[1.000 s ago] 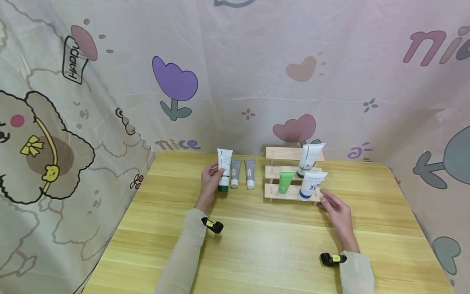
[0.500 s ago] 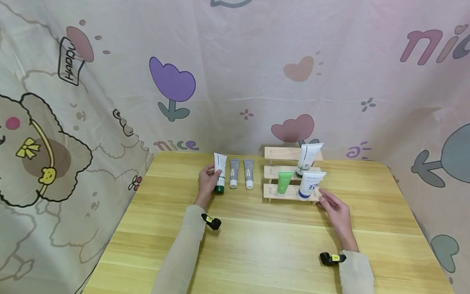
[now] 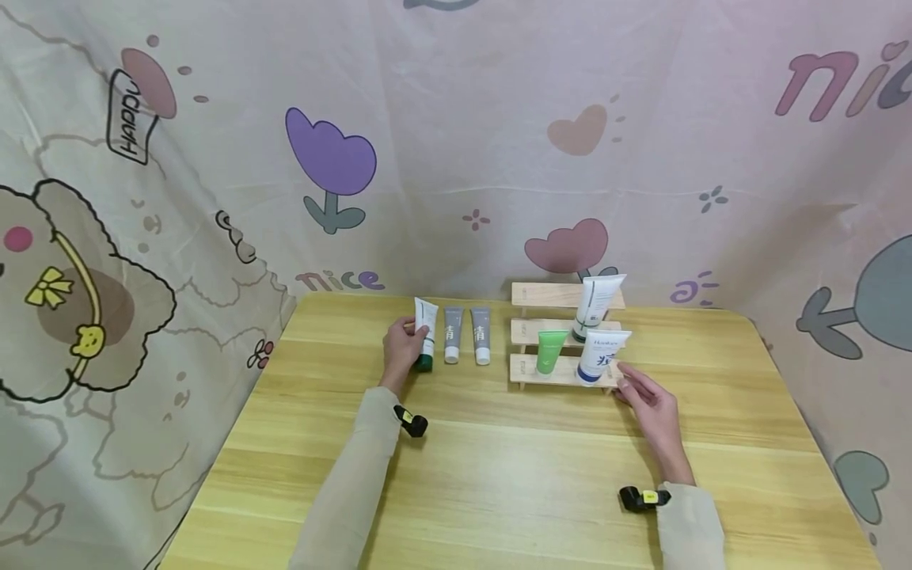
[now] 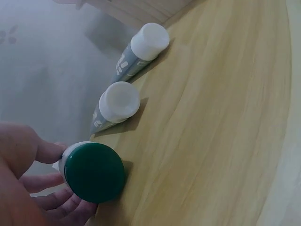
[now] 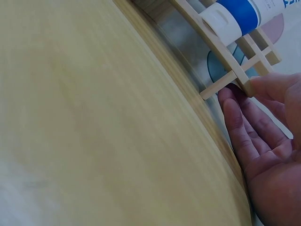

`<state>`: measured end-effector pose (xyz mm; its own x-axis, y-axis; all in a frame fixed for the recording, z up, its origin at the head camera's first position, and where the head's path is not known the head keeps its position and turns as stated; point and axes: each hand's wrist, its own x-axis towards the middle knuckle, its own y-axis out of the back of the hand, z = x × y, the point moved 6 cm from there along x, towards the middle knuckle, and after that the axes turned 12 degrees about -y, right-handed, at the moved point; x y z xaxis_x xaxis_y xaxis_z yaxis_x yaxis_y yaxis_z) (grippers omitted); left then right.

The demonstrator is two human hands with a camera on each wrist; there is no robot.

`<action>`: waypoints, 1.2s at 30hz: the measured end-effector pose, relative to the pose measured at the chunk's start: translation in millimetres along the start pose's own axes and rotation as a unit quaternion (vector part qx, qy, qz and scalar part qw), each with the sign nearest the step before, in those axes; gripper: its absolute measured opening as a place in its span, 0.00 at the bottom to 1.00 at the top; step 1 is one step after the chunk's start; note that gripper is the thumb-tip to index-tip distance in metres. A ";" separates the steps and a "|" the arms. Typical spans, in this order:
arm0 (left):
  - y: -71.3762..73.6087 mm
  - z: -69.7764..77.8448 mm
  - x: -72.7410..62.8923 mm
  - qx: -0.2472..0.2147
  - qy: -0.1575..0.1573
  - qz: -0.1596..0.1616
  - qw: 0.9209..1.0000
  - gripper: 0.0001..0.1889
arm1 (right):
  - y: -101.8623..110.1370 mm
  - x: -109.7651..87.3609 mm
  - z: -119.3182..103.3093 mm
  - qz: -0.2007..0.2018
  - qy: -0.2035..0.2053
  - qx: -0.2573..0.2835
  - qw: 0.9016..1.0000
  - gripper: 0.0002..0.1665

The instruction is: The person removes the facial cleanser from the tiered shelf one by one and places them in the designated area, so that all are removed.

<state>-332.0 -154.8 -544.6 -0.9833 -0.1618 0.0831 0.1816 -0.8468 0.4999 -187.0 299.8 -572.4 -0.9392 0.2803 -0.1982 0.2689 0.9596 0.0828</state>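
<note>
My left hand (image 3: 402, 347) grips a white squeeze tube (image 3: 427, 324) with a dark green cap (image 4: 95, 172), thumb on its front, low at the back left of the table. Just right of it lie two grey tubes (image 3: 453, 326) with white caps, side by side. At the right, a three-tier wooden display rack (image 3: 526, 369) has its lowest tier's right end pinched between the thumb and fingers of my right hand (image 3: 651, 405). That tier bears a small green tube (image 3: 550, 352) and a white tube with a blue cap (image 3: 602, 354). Another white tube (image 3: 597, 307) stands on the middle tier.
A patterned cloth (image 3: 442, 158) hangs behind the wooden table (image 3: 499, 483) and down both sides. The rack's top tier (image 3: 545, 294) is close to the back cloth.
My left hand has moved the white tube slightly left and down, apart from the nearer grey tube it overlapped before. My right hand keeps its hold on the rack.
</note>
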 end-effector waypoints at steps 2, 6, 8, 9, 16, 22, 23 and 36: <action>1.5 -0.5 1.4 0.012 -0.003 0.001 1.000 0.20 | -1.2 -4.5 -7.5 -0.002 0.004 0.006 1.000 0.24; 5.1 -1.4 3.4 0.031 -0.014 0.010 0.999 0.20 | -3.2 -11.1 -17.2 -0.006 0.005 0.007 1.000 0.24; 7.3 -1.8 3.4 0.035 -0.018 0.013 0.999 0.20 | -3.7 -12.2 -19.1 -0.006 0.005 0.006 1.000 0.24; 8.3 -2.0 3.5 0.037 -0.020 0.015 0.999 0.19 | -3.9 -12.4 -19.5 -0.006 0.005 0.003 1.000 0.24; 11.7 -3.2 3.3 0.038 -0.029 0.024 0.999 0.18 | -3.4 -13.2 -18.3 -0.006 0.001 0.000 1.000 0.25; 11.1 -3.2 2.5 0.021 -0.048 0.020 0.998 0.19 | -1.4 -6.7 -7.6 -0.002 -0.003 0.005 1.000 0.25; 10.9 -2.8 1.6 0.017 -0.057 0.021 0.998 0.19 | -1.3 -6.5 -7.1 -0.002 -0.004 0.004 1.000 0.25; 9.3 30.4 -20.1 0.008 -0.177 0.059 0.982 0.19 | 0.7 -1.8 1.4 0.001 -0.007 0.002 1.000 0.25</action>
<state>-310.9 -144.0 -515.4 -0.8977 -0.0700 0.4351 0.2976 -0.8244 0.4815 -184.8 300.0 -573.3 -0.9355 0.2824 -0.2123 0.2716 0.9592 0.0789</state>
